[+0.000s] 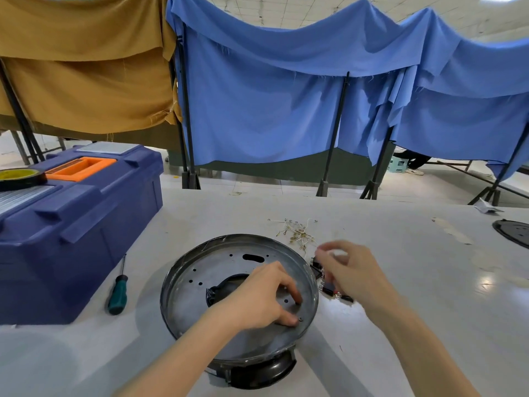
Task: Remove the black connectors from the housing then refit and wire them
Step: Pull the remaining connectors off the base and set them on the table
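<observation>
The round grey metal housing (200, 285) lies upside down on the white table, its holed base plate facing up. My left hand (263, 296) rests inside it near the right rim, fingers curled down onto the plate by a small screw (300, 319). My right hand (349, 267) is blurred just right of the rim, fingers bent over the black connectors (317, 267). Whether it holds one is unclear. More black parts with red ends (332, 292) lie on the table below that hand. A pile of short wires with ring terminals (297, 233) sits behind.
A blue toolbox (74, 224) with an orange handle stands at the left, a tape roll (20, 179) on it. A green-handled screwdriver (118, 290) lies beside it. A dark round part (512, 232) sits at the table's right edge. Blue and brown cloth screens hang behind.
</observation>
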